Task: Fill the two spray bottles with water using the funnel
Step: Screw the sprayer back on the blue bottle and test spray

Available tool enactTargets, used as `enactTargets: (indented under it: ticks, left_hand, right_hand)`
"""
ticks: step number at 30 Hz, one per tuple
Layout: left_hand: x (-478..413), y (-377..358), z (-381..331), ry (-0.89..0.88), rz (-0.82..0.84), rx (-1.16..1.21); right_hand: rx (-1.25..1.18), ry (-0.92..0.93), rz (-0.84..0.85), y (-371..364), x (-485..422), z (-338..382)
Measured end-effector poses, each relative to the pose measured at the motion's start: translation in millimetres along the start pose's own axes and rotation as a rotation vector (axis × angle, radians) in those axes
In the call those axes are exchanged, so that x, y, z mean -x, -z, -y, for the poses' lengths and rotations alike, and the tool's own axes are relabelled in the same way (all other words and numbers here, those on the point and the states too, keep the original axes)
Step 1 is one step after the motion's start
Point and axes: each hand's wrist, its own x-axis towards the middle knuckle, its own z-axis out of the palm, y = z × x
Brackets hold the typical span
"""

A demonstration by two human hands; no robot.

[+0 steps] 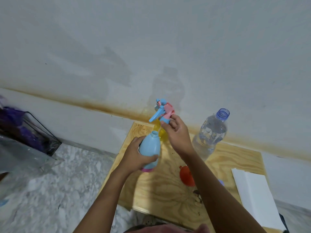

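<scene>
My left hand [134, 157] grips a light blue spray bottle [150, 146] with a pink base, held above the wooden table, its neck open. My right hand [176, 133] holds the blue and pink spray head [162, 111] lifted off above the bottle, a thin tube trailing down toward the neck. A yellow spray bottle [159, 132] stands behind, mostly hidden by my hands. An orange funnel [186, 175] lies on the table under my right forearm. A clear water bottle [210, 133], uncapped and nearly full, stands at the right.
The wooden table [168, 190] stands against a stained white wall. A white folded sheet [254, 195] lies at the table's right edge. A small purple cap [221, 182] peeks out by my right arm. A black wire basket [33, 132] sits on the marble floor, left.
</scene>
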Motion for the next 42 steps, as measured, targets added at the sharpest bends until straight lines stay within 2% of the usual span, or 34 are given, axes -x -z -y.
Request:
enactTargets:
  ticks: [5,20,24,32,38,42]
  left_hand:
    - [2,0,-17,-0.039,-0.012,0.035]
    - [7,-7,-37,-0.061,-0.063,0.082]
    - [6,-6,-40,-0.068,-0.066,0.076]
    - [2,-5,-42,-0.120,-0.059,0.064]
    - [0,-4,-45,-0.118,-0.063,0.081]
    - [0,-4,-47,-0.127,-0.058,0.106]
  right_hand:
    - [-0.004,-0.065,0.111,1,13,-8]
    - [0.112,-0.001,0.154,7,18,-3]
    - [0.022,-0.015,0.213,14,13,1]
    - [-0.019,-0.015,0.068,4,12,0]
    - [-0.105,-0.049,0.139,8,14,2]
    - [-0.087,-0.051,0.008,-4,15,1]
